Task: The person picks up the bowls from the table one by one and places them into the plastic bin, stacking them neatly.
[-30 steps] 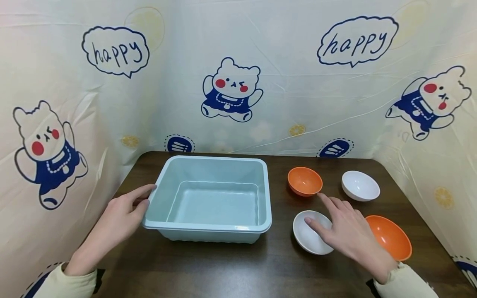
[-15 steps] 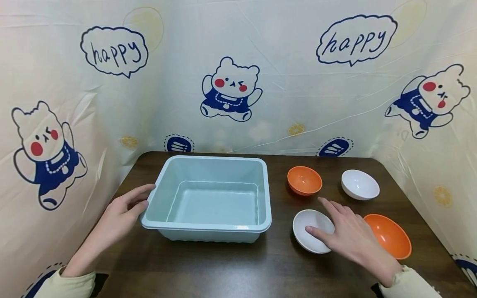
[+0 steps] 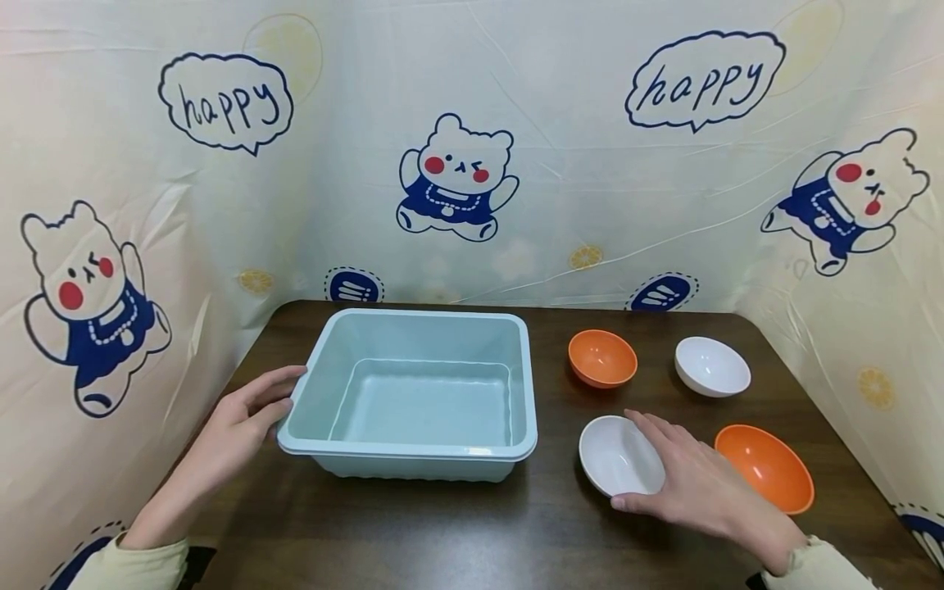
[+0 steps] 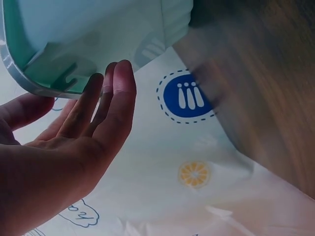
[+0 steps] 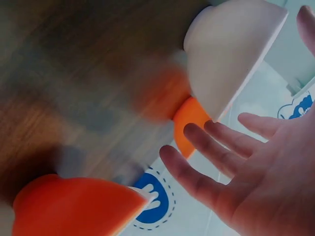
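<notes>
My left hand point(image 3: 238, 426) touches the left rim of a pale blue rectangular basin point(image 3: 420, 450), its fingers loosely extended. In the left wrist view, those fingers point(image 4: 106, 113) lie along the outside of the basin wall. My right hand point(image 3: 696, 483) is spread at the right side of a small white bowl point(image 3: 614, 455), thumb near its front rim and forefinger near its far rim. From the right wrist, the straight fingers point(image 5: 197, 182) appear close to the white bowl point(image 5: 231, 54); contact cannot be made out. The bowl stands upright on the table.
An orange bowl point(image 3: 602, 359) stands behind the white one, and a second white bowl point(image 3: 712, 366) sits at the back right. Another orange bowl point(image 3: 767, 467) is right of my right hand. A printed curtain point(image 3: 457, 74) surrounds the dark wooden table point(image 3: 413, 537) on three sides.
My right hand has come down and nearer, its thumb moving from over the white bowl's inside to its front rim. The left hand stays at the basin with hardly any shift.
</notes>
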Demonstrator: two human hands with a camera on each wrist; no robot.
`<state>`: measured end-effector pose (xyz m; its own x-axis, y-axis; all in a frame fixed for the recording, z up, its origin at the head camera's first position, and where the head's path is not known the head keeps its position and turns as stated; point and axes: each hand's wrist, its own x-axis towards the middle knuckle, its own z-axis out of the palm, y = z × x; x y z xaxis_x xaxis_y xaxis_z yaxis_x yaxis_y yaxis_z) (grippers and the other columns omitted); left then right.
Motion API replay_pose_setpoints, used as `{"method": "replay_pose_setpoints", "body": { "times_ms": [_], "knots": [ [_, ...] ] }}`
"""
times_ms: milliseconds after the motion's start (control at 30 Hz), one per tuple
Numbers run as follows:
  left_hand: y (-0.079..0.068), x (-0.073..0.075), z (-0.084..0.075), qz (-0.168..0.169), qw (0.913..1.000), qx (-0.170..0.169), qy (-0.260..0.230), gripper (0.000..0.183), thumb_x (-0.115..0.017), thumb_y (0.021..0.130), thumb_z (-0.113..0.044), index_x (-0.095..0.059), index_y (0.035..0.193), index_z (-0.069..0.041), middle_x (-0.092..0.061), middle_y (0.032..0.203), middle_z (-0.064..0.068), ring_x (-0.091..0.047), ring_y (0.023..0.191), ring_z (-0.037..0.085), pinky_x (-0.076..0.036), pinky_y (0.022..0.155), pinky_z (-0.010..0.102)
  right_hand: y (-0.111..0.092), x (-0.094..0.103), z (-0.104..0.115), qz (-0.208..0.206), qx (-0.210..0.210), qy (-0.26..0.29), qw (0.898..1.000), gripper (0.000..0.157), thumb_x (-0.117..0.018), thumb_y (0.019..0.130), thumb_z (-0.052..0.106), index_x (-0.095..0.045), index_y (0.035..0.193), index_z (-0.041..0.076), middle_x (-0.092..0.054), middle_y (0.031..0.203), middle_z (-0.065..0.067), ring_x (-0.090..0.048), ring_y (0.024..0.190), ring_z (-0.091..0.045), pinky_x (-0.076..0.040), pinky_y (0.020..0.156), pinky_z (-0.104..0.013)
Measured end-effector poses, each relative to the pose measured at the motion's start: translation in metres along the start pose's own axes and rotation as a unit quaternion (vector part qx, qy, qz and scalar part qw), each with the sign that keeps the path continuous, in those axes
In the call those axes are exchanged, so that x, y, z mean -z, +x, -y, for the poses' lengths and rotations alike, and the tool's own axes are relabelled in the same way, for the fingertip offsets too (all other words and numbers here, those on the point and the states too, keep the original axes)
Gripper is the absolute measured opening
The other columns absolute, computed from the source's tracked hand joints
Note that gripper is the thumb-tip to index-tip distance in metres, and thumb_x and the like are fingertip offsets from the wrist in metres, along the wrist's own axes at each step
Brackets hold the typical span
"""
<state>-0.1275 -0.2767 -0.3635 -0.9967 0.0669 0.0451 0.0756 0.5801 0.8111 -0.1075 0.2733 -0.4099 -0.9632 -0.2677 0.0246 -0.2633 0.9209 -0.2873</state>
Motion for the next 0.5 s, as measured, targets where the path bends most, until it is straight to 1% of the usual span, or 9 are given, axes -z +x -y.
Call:
{"method": "replay_pose_setpoints", "body": {
  "times_ms": [133,200,300,400,500],
  "knots": [
    [0.0005,-0.0006,0.0005,0.003,0.9998,0.012,-0.014,0.046,-0.047,0.111,-0.007,-0.044,0.156,0.001,-0.054,0.147,0.031,-0.062,0.116,0.032,-0.058,0.075,0.028,-0.0011,-0.0019,-0.0031,0.018,0.006,0.004,1.0,0.12,-0.08,0.066,0.084,-0.046,0.157,0.014,-0.055,0.15,-0.017,-0.059,0.123,-0.04,-0.054,0.087,-0.064],
    [0.0001,-0.0011,0.0005,0.003,0.9996,0.018,-0.022,0.046,-0.046,0.111,-0.007,-0.043,0.157,0.0,-0.052,0.149,0.03,-0.061,0.119,0.033,-0.058,0.077,0.028,-0.0011,-0.0025,-0.004,0.023,0.007,0.006,1.0,0.121,-0.081,0.065,0.083,-0.045,0.158,0.013,-0.055,0.149,-0.018,-0.059,0.123,-0.04,-0.055,0.087,-0.064],
    [-0.0003,-0.0017,0.0015,0.006,0.9989,0.026,-0.04,0.047,-0.045,0.112,-0.009,-0.042,0.158,0.0,-0.049,0.152,0.03,-0.062,0.118,0.026,-0.058,0.079,0.027,-0.0008,-0.0029,-0.0049,0.03,0.007,0.008,0.999,0.122,-0.081,0.065,0.083,-0.045,0.157,0.012,-0.055,0.15,-0.018,-0.058,0.124,-0.039,-0.055,0.087,-0.064],
    [-0.0008,-0.002,0.0026,0.006,0.9978,0.036,-0.055,0.047,-0.044,0.113,-0.012,-0.04,0.159,-0.001,-0.047,0.154,0.03,-0.063,0.114,0.013,-0.058,0.08,0.027,0.0001,-0.0033,-0.0054,0.033,0.006,0.011,0.999,0.121,-0.082,0.065,0.082,-0.045,0.156,0.011,-0.054,0.149,-0.018,-0.058,0.123,-0.039,-0.055,0.086,-0.063],
    [-0.0015,-0.0023,0.0038,0.001,0.9969,0.04,-0.067,0.047,-0.045,0.113,-0.014,-0.041,0.159,-0.001,-0.047,0.155,0.029,-0.062,0.108,0.001,-0.058,0.08,0.027,0.0009,-0.0038,-0.0059,0.026,0.007,0.011,1.0,0.12,-0.081,0.066,0.082,-0.045,0.156,0.011,-0.055,0.149,-0.018,-0.058,0.123,-0.038,-0.056,0.086,-0.063]
  ]
}}
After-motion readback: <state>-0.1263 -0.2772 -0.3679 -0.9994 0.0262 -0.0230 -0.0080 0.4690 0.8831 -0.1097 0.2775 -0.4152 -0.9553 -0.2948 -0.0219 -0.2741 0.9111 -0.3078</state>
